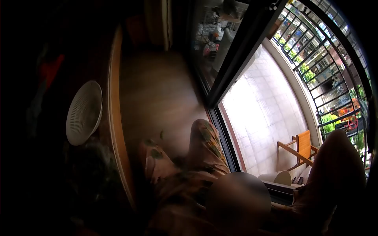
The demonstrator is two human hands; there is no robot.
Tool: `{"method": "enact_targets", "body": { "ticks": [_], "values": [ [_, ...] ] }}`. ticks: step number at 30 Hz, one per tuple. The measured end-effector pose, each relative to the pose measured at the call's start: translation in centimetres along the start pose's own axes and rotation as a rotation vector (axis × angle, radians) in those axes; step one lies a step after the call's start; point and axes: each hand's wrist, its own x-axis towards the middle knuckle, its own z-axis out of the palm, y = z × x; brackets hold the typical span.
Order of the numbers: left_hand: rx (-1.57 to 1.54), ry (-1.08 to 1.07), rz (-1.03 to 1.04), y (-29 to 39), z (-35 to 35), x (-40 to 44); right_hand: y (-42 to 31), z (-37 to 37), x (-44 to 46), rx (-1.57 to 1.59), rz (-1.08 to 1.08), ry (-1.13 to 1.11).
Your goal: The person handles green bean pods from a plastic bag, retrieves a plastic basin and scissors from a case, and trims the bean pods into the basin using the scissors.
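A white basket (84, 112) sits on the table (114, 74) at left; I see neither hand, so cannot tell grip or nearness.

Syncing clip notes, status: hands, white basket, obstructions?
Hands: none discernible. White slotted basket by wooden edge, no hand seen on it. Obstructions: nothing covering it; deep shadow around.

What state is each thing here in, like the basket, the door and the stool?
Basket: resting on the table, no contents visible; too dark to say which way up.
Door: appears open onto the balcony.
Stool: appears unfolded, out on the balcony.
Hands: neither can be made out.
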Motion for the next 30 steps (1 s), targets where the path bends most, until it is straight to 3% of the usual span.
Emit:
{"method": "enact_targets", "body": {
  "ticks": [30],
  "values": [
    [-0.115,0.061,0.066,4.0,-0.3,0.0,-0.3,-2.0,-0.4,-0.017,-0.02,0.13]
  ]
}}
